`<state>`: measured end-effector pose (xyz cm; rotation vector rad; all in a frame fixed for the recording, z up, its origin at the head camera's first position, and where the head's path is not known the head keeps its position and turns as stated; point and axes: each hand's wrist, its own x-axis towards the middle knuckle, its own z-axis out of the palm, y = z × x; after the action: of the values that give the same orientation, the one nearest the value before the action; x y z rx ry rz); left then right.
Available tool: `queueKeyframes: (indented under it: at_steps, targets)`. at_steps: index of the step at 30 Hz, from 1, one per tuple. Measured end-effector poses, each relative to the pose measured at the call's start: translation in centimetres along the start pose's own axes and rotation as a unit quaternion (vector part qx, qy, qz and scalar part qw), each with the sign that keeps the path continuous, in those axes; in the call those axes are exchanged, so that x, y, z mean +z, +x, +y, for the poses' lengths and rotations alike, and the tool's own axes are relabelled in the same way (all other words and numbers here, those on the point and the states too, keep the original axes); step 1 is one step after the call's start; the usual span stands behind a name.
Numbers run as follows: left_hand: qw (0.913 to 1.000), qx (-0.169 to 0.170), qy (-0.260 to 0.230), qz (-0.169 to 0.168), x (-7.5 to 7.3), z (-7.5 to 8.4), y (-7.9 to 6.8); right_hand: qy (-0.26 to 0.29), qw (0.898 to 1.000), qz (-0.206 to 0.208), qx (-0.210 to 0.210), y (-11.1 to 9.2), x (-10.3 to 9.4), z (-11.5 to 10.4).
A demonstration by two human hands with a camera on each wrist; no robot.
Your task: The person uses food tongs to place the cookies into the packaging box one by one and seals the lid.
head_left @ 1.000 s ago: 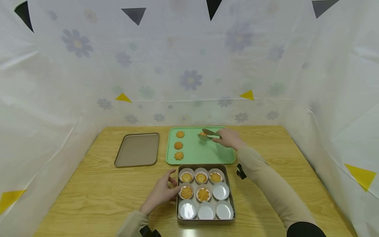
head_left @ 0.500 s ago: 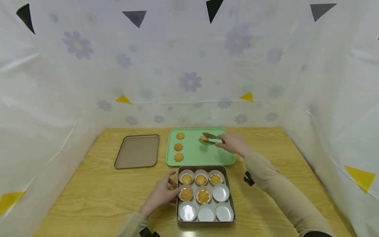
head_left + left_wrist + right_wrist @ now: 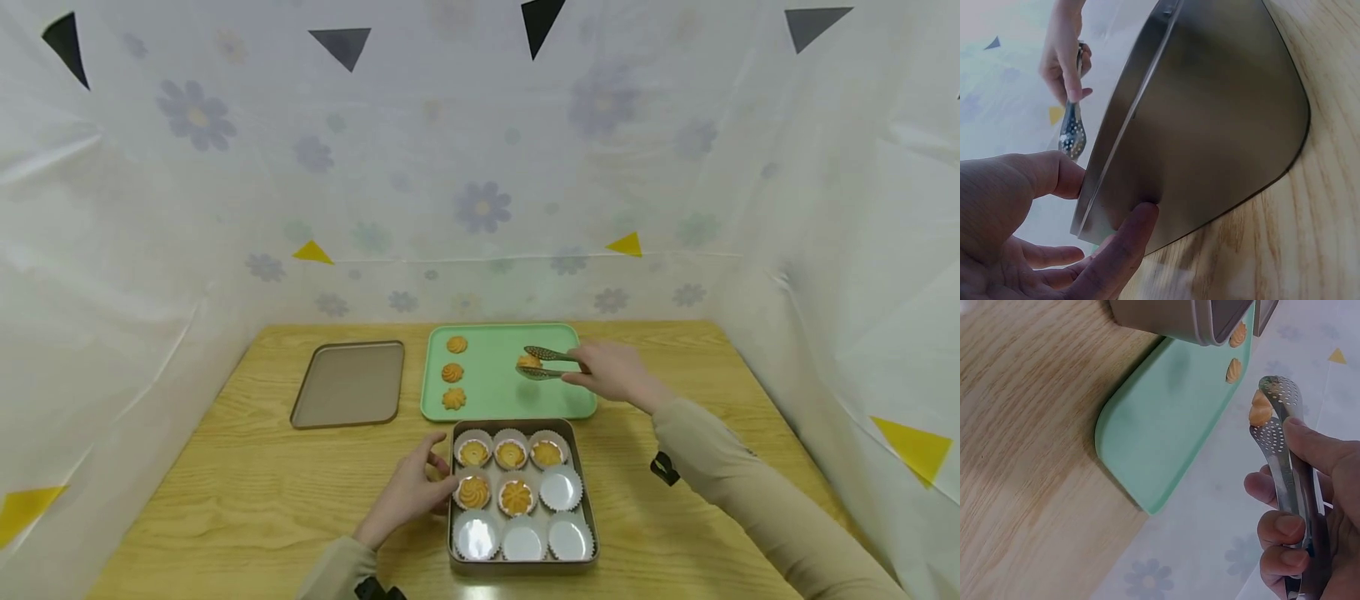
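Metal tongs (image 3: pixel 1297 481) with perforated ends are held in my right hand (image 3: pixel 617 372), thumb on one arm and fingers curled round the other. Between their tips sits a piped cookie (image 3: pixel 1260 409), raised over the green tray (image 3: pixel 487 404). My left hand (image 3: pixel 408 492) holds the left wall of a deep square baking tin (image 3: pixel 525 568); in the left wrist view the thumb is at the rim and a finger against the outer wall. White paper cups (image 3: pixel 560 488) fill the tin in rows. Several hold cookies (image 3: pixel 516 497); the front row and the middle row's right cup hold none.
Three cookies (image 3: pixel 452 372) stand in a column at the left of the green tray. A shallow brown tray (image 3: pixel 348 383) lies to its left on the wooden table (image 3: pixel 247 500). Patterned white sheeting (image 3: pixel 405 150) hangs behind and at both sides.
My right hand has lifted the cookie in the tongs off the green tray and drawn it to the right and nearer. The left hand stays at the tin.
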<state>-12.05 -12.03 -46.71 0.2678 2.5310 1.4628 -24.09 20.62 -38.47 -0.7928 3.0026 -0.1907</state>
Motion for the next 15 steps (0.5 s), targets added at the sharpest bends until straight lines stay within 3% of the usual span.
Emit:
queueKeyframes:
  at_steps: [15]
  targets:
    - [1.0000,-0.001,0.000,0.002,0.0,-0.1,-0.1,-0.019,0.998,0.015,-0.051,-4.3,-1.6,0.3]
